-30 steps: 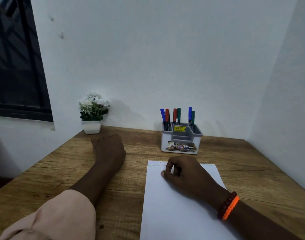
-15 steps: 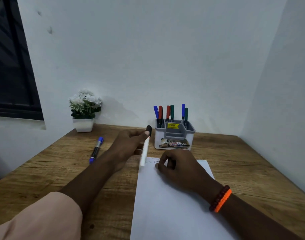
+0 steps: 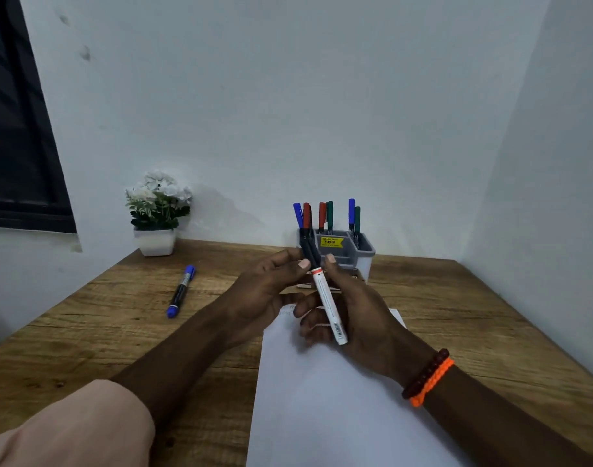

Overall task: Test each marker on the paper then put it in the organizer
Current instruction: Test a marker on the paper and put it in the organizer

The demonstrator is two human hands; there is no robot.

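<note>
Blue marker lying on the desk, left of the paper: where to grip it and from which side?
Take the blue marker by its dark mid-barrel, from above, fingers across the barrel. It lies flat on the wooden desk, one end toward the wall, with bare wood on both long sides. Both hands are on the white marker for now.

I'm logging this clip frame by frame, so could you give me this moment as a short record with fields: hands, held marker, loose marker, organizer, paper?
left hand: pinches the dark cap end of the white marker
right hand: grips the white marker's barrel
white marker: held above the paper, cap still on, cap end pointing away from the person
blue marker: lies on the table, left of the hands, untouched
organizer: at the back by the wall, holds blue, red and green markers upright
paper: flat on the table, faint scribbles near its far edge
</note>
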